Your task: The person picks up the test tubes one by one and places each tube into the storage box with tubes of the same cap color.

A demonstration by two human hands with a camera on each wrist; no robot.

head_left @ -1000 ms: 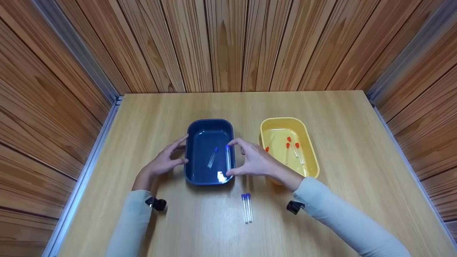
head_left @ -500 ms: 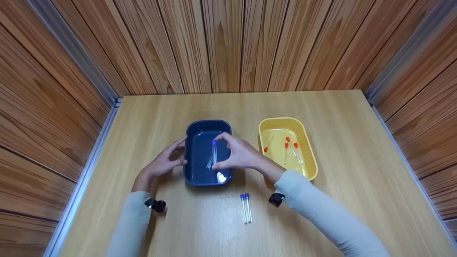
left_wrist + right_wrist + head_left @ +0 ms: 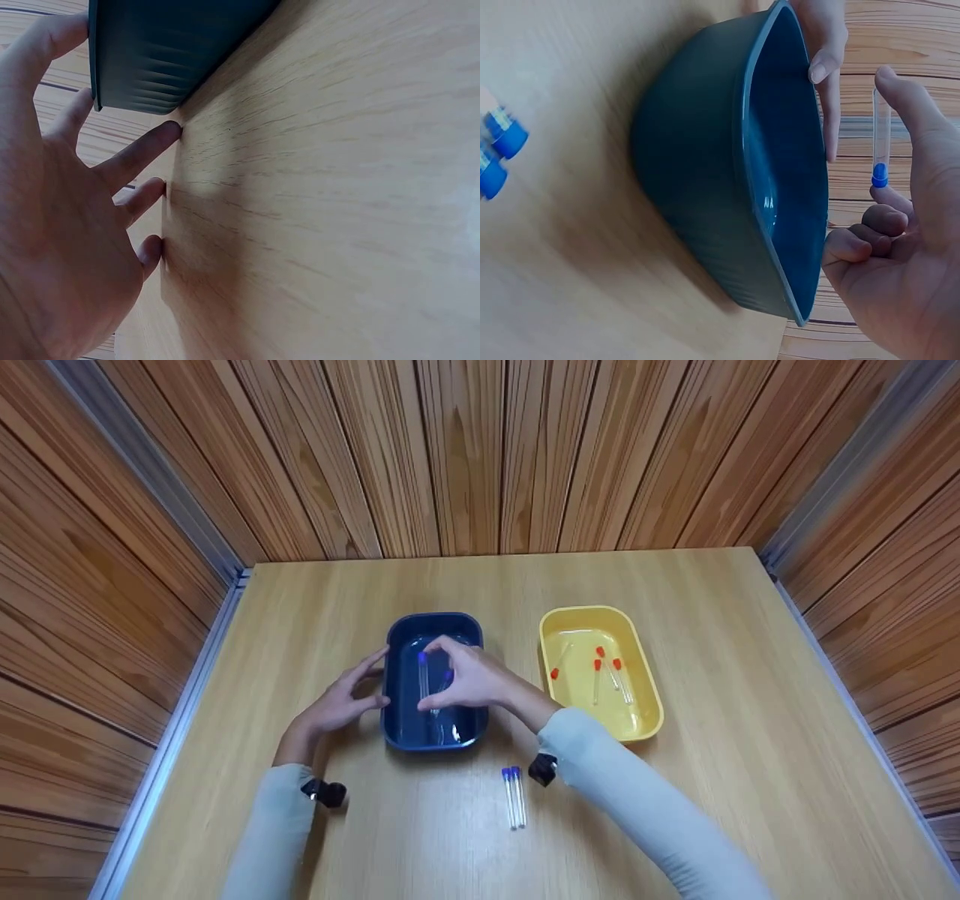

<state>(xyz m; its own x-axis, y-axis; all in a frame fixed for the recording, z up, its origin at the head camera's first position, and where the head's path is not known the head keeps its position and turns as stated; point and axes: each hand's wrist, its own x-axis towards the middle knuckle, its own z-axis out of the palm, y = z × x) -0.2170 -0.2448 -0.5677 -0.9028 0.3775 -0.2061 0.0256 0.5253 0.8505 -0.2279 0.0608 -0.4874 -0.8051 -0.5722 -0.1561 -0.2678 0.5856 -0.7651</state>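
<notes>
My right hand (image 3: 472,679) pinches a blue-capped test tube (image 3: 423,681) by its two ends, thumb at the bottom and index finger at the cap. In the head view this tube overlaps the inside of the dark blue tray (image 3: 401,727); the right wrist view has the clear tube (image 3: 881,127) above the tray's opening. Another blue-capped tube (image 3: 448,678) lies in that tray, partly hidden by the hand. My left hand (image 3: 339,705) is spread at the tray's left side, thumb and index fingertips at the rim. The left wrist view shows its fingers (image 3: 142,154) loosely extended.
Two blue-capped tubes (image 3: 513,799) lie side by side on the table, in front of the trays. To the right stands a yellow tray (image 3: 649,720) holding several red-capped tubes (image 3: 597,682). Wood-panelled walls (image 3: 465,457) enclose the table at the back and sides.
The right hand has carried its tube leftward, from the blue tray's right rim to over its middle. My left hand has stayed at the tray's left side.
</notes>
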